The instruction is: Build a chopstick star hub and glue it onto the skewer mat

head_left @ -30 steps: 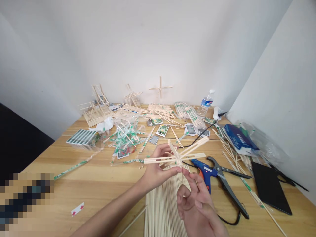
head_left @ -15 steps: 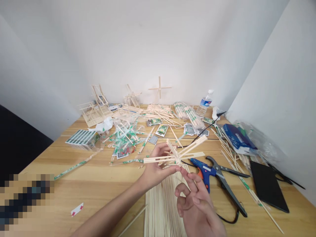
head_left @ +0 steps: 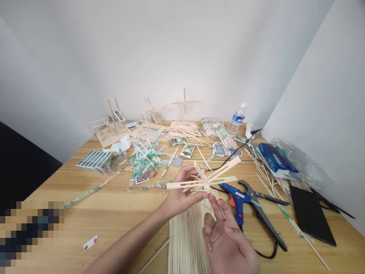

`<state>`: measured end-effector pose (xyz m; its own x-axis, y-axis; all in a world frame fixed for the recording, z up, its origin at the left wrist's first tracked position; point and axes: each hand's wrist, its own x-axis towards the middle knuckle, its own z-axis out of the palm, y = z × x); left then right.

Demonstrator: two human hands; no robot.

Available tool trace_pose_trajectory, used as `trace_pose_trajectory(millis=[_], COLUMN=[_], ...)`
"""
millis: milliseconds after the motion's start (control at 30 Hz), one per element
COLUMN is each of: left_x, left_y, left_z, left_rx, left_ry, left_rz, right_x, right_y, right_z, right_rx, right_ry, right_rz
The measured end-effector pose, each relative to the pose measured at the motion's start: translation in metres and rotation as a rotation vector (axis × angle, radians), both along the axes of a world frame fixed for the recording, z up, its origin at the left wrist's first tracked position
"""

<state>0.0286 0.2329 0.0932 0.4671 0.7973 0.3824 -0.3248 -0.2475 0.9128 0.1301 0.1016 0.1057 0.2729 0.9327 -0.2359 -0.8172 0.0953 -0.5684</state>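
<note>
A pale wooden chopstick frame point(head_left: 203, 182), its sticks crossed and splayed, is clamped in the left hand point(head_left: 182, 186) above a flat layer of loose bamboo sticks point(head_left: 185, 239) on the wooden surface point(head_left: 119, 213). The right hand point(head_left: 228, 243) stands open, fingers apart (its fingertips nearly reach the left hand). To the right lie a blue glue gun point(head_left: 236, 201) and black-handled shears point(head_left: 264, 211); farther off, a clear plastic sleeve point(head_left: 216, 131) holds bundled chopsticks.

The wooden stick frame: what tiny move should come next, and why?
Probably the open right hand should steady the wooden stick frame, I think, because only the left hand grips it and its long sticks jut out unsupported.
</note>
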Motion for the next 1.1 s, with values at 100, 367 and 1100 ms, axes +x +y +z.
trace_pose_trajectory(millis=[100, 367, 1100], left_x=[-0.001, -0.002, 0.001], left_y=[0.001, 0.001, 0.0], left_z=[-0.002, -0.004, -0.007], left_rx=[0.029, 0.067, 0.133], left_ry=[-0.003, -0.006, -0.026], left_rz=[0.002, -0.018, -0.001], right_x=[-0.001, 0.0, -0.003], right_y=[0.0, 0.0, -0.001], right_z=[-0.003, -0.009, -0.005], right_rx=[-0.001, 0.027, 0.028], right_ry=[0.017, 0.005, 0.05], right_rz=[-0.029, -0.02, -0.009])
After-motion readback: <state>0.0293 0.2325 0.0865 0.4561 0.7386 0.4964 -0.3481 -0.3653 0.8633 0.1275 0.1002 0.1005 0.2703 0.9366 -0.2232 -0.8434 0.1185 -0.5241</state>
